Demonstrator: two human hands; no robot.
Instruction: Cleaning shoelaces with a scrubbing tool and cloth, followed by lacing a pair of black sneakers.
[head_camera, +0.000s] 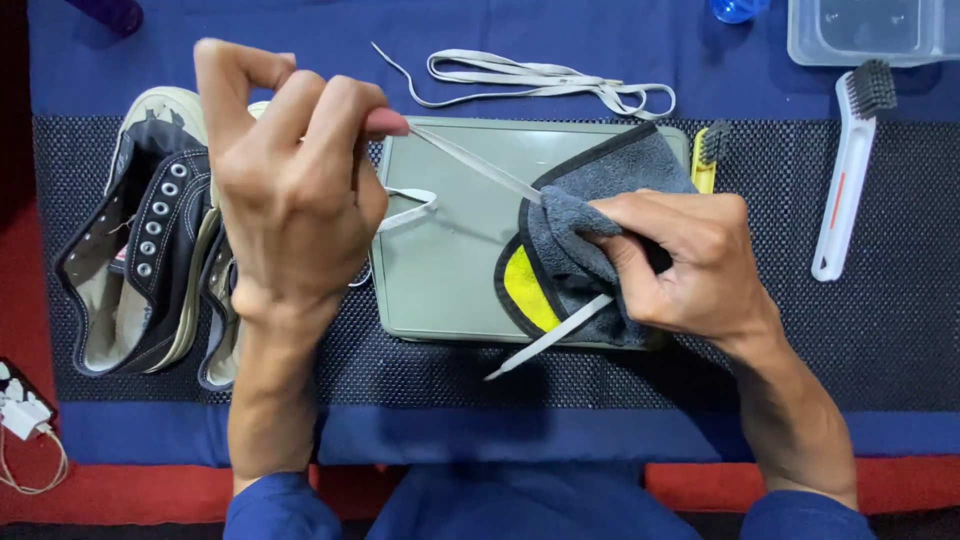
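Your left hand (290, 190) has a pinch grip on one end of the white shoelace (470, 165), held up above the grey tray (440, 280) so the lace runs taut and slanted down to your right. Your right hand (690, 265) is closed around a folded grey cloth (590, 215) (yellow patch and black trim showing on its inner side), and that cloth is wrapped around the lace, whose free tip pokes out below your fist, over the tray's front edge. Keeping it stretched like that looks like it lets the cloth press all round the lace.

A second lace (540, 80) lies loose on the blue tabletop (600, 40) behind the tray. The black high-top sneakers (150, 240) sit unlaced just left of your left wrist. A small yellow brush (708, 155) is tucked beside the tray's far right corner, and a white long-handled brush (850, 170) lies well off to the right.
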